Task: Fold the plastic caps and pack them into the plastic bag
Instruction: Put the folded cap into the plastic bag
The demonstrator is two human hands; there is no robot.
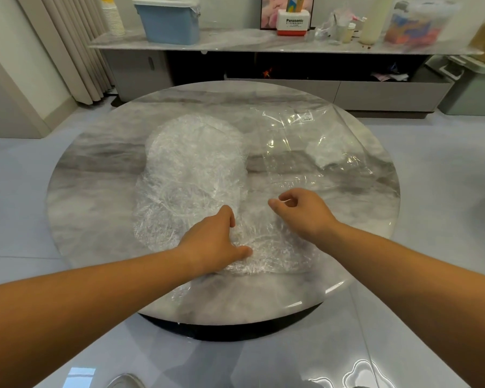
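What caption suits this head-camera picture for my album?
Left hand and right hand grip a crinkled plastic cap on a round marble table, clear plastic bag beyond.
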